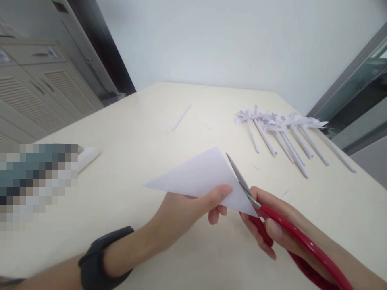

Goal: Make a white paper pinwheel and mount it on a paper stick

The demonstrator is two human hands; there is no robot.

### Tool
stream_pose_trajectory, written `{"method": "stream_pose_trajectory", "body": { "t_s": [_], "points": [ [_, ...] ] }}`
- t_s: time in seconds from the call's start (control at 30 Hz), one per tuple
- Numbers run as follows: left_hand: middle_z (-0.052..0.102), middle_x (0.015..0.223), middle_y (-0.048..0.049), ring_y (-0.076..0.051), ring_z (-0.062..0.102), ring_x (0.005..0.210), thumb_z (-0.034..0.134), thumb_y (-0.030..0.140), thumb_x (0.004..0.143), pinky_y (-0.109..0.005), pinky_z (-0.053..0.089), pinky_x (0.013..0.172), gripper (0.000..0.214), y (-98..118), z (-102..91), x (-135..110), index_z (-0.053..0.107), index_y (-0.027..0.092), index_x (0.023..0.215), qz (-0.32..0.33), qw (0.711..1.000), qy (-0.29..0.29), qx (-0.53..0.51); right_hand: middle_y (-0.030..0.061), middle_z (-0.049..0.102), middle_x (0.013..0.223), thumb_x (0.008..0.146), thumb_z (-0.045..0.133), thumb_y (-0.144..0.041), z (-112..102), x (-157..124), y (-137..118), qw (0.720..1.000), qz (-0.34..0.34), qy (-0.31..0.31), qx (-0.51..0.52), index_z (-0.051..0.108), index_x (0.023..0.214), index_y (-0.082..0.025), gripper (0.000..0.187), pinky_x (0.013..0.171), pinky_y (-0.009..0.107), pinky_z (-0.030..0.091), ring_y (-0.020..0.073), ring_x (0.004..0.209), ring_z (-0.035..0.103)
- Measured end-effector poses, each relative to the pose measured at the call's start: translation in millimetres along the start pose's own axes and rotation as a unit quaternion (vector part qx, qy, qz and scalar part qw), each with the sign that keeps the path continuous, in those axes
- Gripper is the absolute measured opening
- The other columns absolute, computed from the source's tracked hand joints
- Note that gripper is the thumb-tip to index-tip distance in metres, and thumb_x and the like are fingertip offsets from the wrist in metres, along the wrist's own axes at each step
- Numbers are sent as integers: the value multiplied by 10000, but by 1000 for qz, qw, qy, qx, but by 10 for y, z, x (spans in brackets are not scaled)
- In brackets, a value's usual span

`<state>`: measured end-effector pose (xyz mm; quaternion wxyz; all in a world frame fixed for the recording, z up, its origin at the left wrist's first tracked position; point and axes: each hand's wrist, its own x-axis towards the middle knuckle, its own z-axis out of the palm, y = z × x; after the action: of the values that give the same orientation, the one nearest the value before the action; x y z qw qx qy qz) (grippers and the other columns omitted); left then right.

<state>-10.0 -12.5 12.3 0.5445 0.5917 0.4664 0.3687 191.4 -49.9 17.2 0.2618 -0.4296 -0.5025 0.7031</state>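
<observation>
My left hand (187,211) pinches a white paper folded into a triangle (202,177), thumb on top and fingers beneath, holding it above the cream table (136,133). My right hand (272,227) grips red-handled scissors (290,231). Their grey blades (238,177) lie closed along the triangle's right edge, pointing away from me. A black watch (99,257) is on my left wrist.
Several white paper pinwheels on rolled paper sticks (284,133) lie in a row at the right of the table. A single thin paper stick (182,117) lies farther back. A white object (87,155) sits at the left beside a blurred patch. Cabinets stand beyond the table's left edge.
</observation>
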Motion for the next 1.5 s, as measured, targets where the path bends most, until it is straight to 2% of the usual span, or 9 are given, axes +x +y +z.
{"method": "stream_pose_trajectory", "body": {
  "t_s": [0.2,0.3,0.47,0.67,0.8,0.93,1.13,1.3,1.5],
  "points": [
    [534,422,59,-91,549,472,595,416,819,-178,518,623,441,31,4,-18,514,205,440,-31,999,-3,16,-34,446,718,838,494,-658,-87,39,98,995,-55,-61,-48,461,874,-249,412,473,252,277,88,497,323],
    [524,414,60,-92,538,463,597,409,815,-182,518,623,441,38,2,-19,503,208,434,-29,999,4,14,-23,468,749,783,598,-634,-28,0,-4,999,-16,8,-43,456,812,-253,407,514,264,299,112,558,341],
    [529,416,57,-99,539,464,591,403,820,-193,523,641,441,46,-2,-10,507,209,433,-36,999,5,18,-14,521,789,776,575,-668,31,-36,-43,997,-20,38,-62,459,788,-253,432,617,296,381,133,622,429],
    [546,431,42,-120,560,497,574,412,841,-221,535,686,458,52,-7,-20,515,211,433,-28,999,-5,20,15,552,863,764,521,-729,-42,-20,23,998,-30,27,-45,499,823,-270,463,684,337,442,173,713,501],
    [549,436,49,-113,562,499,578,404,845,-210,529,682,454,39,-10,-9,515,210,439,-27,1000,-6,7,14,528,810,731,452,-804,-51,-25,22,1000,-27,9,-8,510,805,-261,551,631,328,441,157,641,460],
    [549,430,49,-112,556,492,579,410,845,-211,525,683,455,33,-13,-7,530,211,438,-29,999,-1,20,11,558,798,845,538,-606,-80,-13,146,999,-21,37,-28,533,862,-254,352,615,280,434,149,678,510],
    [553,429,51,-111,562,496,580,407,848,-206,528,686,459,33,-11,-14,535,211,435,-35,999,-4,11,-27,462,654,850,582,-546,-80,58,185,999,-21,41,-1,506,851,-234,321,460,212,348,108,562,449],
    [563,430,53,-110,564,504,572,416,859,-202,522,694,471,24,-12,-14,556,214,434,-28,999,-10,16,-37,438,645,836,594,-560,-37,39,113,999,-34,16,-2,452,773,-226,368,468,207,324,93,551,410],
    [558,433,66,-98,567,517,557,423,877,-179,506,709,479,-2,-25,-15,569,218,444,-18,1000,-20,14,-19,448,715,857,507,-612,-52,0,156,1000,-21,14,1,478,859,-235,378,481,243,285,103,561,392]
  ]
}}
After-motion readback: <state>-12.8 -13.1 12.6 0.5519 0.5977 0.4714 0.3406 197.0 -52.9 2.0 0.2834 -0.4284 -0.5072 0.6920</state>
